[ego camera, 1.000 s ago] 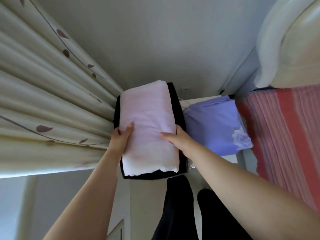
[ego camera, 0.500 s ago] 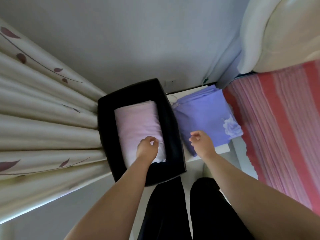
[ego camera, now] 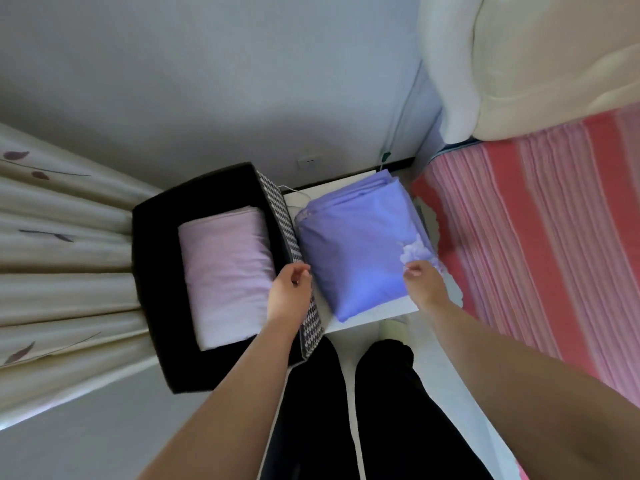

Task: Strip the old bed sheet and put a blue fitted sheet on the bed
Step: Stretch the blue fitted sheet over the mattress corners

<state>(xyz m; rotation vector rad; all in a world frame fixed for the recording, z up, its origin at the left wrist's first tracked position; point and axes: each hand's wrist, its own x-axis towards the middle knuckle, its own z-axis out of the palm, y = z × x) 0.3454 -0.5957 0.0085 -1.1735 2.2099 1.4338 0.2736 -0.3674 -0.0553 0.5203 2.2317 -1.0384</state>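
folded blue sheet (ego camera: 360,251): on white stand (ego camera: 374,315), beside black box (ego camera: 152,271). left hand (ego camera: 289,292) and right hand (ego camera: 422,280) at its near edges, fingers curled; actual hold cannot be told. risk: one-sided lift may unfold the bundle.

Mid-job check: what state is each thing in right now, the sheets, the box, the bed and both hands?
Blue sheet: folded, on the white nightstand.
Pink sheet: folded, inside the black box.
Black box: open.
Bed: striped red sheet still on.
Left hand: at blue sheet's left edge, grip unclear.
Right hand: at its right edge, grip unclear.
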